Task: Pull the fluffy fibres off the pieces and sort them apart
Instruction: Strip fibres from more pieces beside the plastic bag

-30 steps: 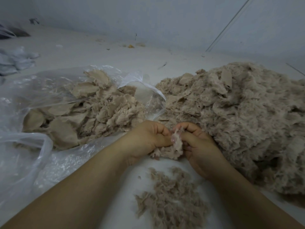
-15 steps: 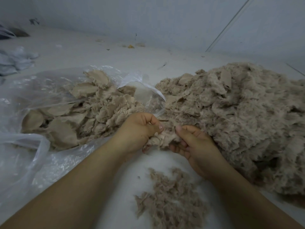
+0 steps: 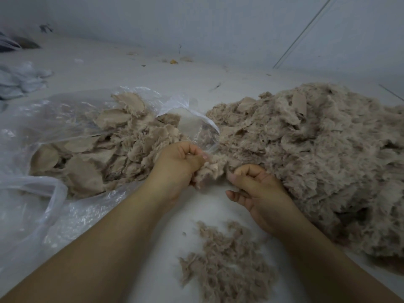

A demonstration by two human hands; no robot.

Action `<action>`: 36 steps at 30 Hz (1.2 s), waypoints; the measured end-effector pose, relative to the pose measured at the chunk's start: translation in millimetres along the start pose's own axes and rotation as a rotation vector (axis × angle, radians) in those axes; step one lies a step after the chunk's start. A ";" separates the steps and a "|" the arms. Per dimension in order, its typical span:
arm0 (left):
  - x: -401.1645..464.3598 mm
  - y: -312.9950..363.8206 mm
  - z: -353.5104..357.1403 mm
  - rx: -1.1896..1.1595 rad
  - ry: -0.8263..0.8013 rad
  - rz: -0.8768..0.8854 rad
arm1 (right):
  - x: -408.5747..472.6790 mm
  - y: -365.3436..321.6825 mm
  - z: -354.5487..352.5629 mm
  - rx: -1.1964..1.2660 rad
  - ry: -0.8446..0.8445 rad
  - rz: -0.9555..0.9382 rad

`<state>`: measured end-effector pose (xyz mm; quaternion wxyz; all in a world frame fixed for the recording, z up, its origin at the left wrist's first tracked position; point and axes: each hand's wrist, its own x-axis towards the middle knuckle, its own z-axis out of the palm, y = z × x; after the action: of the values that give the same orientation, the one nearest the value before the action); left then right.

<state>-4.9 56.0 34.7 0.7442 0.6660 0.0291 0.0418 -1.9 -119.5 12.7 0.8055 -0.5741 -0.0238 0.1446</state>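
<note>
Left hand (image 3: 178, 166) grip still clenching fluffy piece (image 3: 207, 173), right hand (image 3: 255, 190) pulled away, curled, empty

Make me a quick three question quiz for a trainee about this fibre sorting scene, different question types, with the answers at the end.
1. True or false: the left hand is holding a fluffy piece.
2. Multiple choice: where does the small pile of loose fibres lie? A) inside the plastic bag B) on the white surface between the forearms C) on top of the big heap
3. Short answer: on which side of the person does the big heap of fluffy pieces lie, and what lies on the other side?

Key: 1 true. 2 B. 3 The heap is on the right; the clear plastic bag holding flatter pieces is on the left.
</note>
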 end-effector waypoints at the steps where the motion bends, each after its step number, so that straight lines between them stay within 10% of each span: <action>1: -1.7 0.7 2.6 -0.014 -0.031 0.016 | -0.5 -0.2 0.2 0.001 -0.020 -0.008; 16: -19.1 6.3 12.8 0.113 -0.335 -0.097 | -3.5 -1.2 -1.8 0.039 -0.091 0.021; 24: -12.7 -0.4 14.8 0.195 -0.090 0.013 | -4.7 -4.0 0.9 -0.038 -0.038 0.035; 36: -13.8 -4.7 26.3 0.198 -0.134 0.086 | -5.9 -0.3 -1.3 -0.186 -0.130 -0.049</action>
<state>-15.9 28.1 32.8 0.6726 0.7381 -0.0453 0.0261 -7.2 -122.3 13.3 0.7488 -0.6351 -0.1032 0.1589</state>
